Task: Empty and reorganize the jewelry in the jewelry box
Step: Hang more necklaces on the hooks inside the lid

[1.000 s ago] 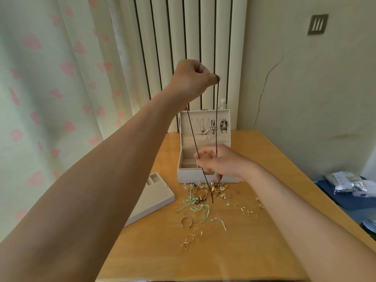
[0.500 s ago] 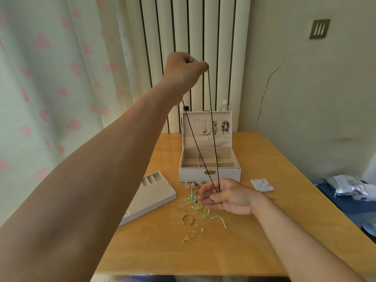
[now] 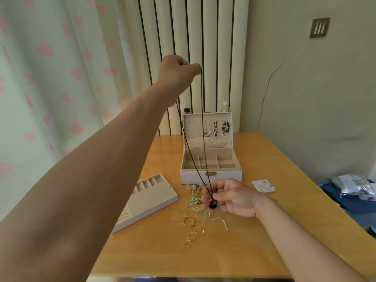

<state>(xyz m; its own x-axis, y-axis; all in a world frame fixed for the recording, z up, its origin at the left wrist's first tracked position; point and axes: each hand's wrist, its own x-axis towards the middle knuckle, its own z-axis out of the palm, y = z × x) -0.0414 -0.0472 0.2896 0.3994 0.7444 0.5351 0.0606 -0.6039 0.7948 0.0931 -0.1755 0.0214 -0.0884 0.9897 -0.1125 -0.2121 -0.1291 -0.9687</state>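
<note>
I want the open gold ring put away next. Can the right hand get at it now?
Likely not yet: the right hand holds the necklace's pendant, and the left hand holds its cord up. The gold ring lies uncovered on the table, so only that grip hinders.

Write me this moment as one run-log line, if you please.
left hand: holds necklace high | right hand: pinches pendant | box: open | tray: out, on table

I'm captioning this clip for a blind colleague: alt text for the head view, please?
A person's raised left hand holds a long dark necklace while the right hand holds its pendant low over a wooden table. Behind stands an open white jewelry box, its tray to the left, gold rings and green ribbon in front.
</note>
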